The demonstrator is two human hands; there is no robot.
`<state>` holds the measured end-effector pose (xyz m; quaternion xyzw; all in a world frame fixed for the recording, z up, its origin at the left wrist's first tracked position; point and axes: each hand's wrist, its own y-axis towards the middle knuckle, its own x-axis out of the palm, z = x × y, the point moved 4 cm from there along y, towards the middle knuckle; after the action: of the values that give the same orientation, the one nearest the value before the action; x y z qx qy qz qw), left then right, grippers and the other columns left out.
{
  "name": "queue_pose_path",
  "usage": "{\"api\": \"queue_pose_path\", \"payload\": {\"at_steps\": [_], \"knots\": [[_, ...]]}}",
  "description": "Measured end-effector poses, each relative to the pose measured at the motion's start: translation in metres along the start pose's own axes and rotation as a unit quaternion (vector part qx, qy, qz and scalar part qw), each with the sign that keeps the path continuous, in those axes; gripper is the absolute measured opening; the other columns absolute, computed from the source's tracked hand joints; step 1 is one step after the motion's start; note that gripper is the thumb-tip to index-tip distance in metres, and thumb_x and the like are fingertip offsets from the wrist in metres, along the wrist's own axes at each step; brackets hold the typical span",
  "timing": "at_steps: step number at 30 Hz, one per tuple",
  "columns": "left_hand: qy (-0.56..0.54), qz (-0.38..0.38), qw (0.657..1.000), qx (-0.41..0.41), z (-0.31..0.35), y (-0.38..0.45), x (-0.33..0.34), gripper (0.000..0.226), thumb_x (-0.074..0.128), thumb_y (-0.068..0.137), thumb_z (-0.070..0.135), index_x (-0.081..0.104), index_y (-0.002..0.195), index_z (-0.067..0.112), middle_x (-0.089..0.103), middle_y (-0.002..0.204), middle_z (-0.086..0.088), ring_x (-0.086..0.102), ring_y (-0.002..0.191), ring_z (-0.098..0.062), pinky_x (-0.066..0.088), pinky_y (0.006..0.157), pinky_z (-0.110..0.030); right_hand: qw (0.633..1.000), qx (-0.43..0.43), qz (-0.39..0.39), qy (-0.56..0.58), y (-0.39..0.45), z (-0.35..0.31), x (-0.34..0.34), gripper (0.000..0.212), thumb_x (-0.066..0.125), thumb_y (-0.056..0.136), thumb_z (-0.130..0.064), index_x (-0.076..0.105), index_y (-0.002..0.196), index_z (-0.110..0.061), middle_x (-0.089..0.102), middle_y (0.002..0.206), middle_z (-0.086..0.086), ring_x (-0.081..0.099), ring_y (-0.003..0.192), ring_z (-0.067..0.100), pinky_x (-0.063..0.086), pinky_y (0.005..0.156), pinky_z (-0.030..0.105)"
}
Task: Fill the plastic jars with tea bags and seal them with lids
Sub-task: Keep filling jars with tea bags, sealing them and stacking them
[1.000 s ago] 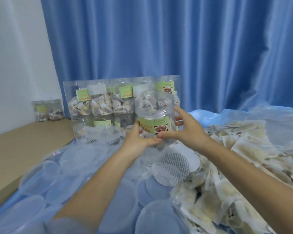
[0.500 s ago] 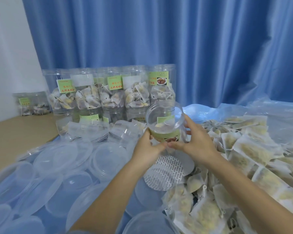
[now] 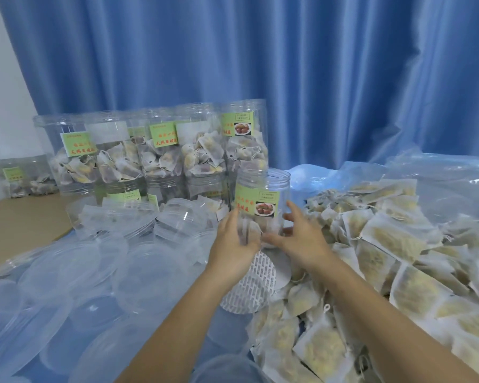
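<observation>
Nearby, loose tea bags [image 3: 393,272] are piled at the right and clear lids [image 3: 67,272] lie at the left. Further, the left hand [image 3: 233,244] and right hand [image 3: 302,241], fingers relaxed, touch the upright open jar [image 3: 263,200]; whether they grip it I cannot tell. Behind stand filled jars [image 3: 161,153].

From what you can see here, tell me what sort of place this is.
Probably a small home packing spot, not a factory: a blue curtain behind, labelled jars of tea bags stacked in rows, loose lids and a heap of tea bags spread on plastic sheeting.
</observation>
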<state>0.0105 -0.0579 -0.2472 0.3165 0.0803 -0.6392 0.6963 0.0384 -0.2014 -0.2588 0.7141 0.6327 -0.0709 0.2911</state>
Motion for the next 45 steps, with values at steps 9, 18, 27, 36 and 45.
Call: {"api": "queue_pose_path", "payload": {"at_steps": [9,18,27,36,45], "knots": [[0.034,0.081,0.996,-0.007,-0.010,-0.006,0.004,0.050,0.057,0.090,0.020,0.042,0.136,0.015,0.045,0.136,-0.001,0.051,0.117,-0.014,0.042,0.092,-0.024,0.968,0.025,-0.103,-0.228,-0.011,-0.013,0.010,0.055,0.053,0.084,-0.056,0.041,0.046,-0.018,0.043,0.050,-0.001,0.046,0.057,0.016,0.030,0.048,0.027],[-0.018,0.171,0.985,-0.019,-0.005,-0.011,-0.017,0.042,0.048,0.088,0.002,0.051,0.127,0.015,0.053,0.128,-0.002,0.054,0.108,-0.013,0.041,0.090,-0.024,0.981,-0.104,0.074,-0.145,-0.017,-0.056,-0.010,0.018,0.058,0.091,-0.032,0.064,0.088,-0.015,0.057,0.064,-0.003,0.053,0.064,0.015,0.036,0.059,0.024],[0.254,0.046,0.958,-0.124,-0.027,-0.005,-0.029,0.033,0.058,0.086,0.022,0.054,0.111,0.000,0.052,0.119,-0.016,0.048,0.112,-0.032,0.042,0.087,-0.035,0.967,-0.200,0.154,0.003,-0.013,-0.082,-0.002,0.034,0.048,0.095,-0.009,0.051,0.125,-0.024,0.050,0.054,-0.003,0.049,0.050,0.006,0.036,0.052,0.016],[0.222,0.159,0.961,-0.037,-0.012,-0.003,-0.046,0.022,0.041,0.098,0.023,0.053,0.109,0.008,0.063,0.104,-0.013,0.057,0.098,-0.032,0.038,0.070,-0.034,0.972,-0.163,0.163,0.044,-0.015,-0.075,0.018,0.035,0.050,0.095,-0.013,0.054,0.129,-0.022,0.060,0.074,-0.005,0.056,0.067,0.013,0.038,0.064,0.017],[-0.272,0.347,0.894,-0.085,-0.023,0.001,-0.102,0.029,0.036,0.100,0.019,0.051,0.076,0.026,0.053,0.067,0.007,0.050,0.062,-0.012,0.043,0.067,-0.026,0.961,-0.125,0.205,0.134,-0.018,-0.081,0.012,0.025,0.052,0.094,-0.015,0.063,0.116,-0.023,0.068,0.087,-0.010,0.064,0.082,0.008,0.051,0.082,0.025]]}}
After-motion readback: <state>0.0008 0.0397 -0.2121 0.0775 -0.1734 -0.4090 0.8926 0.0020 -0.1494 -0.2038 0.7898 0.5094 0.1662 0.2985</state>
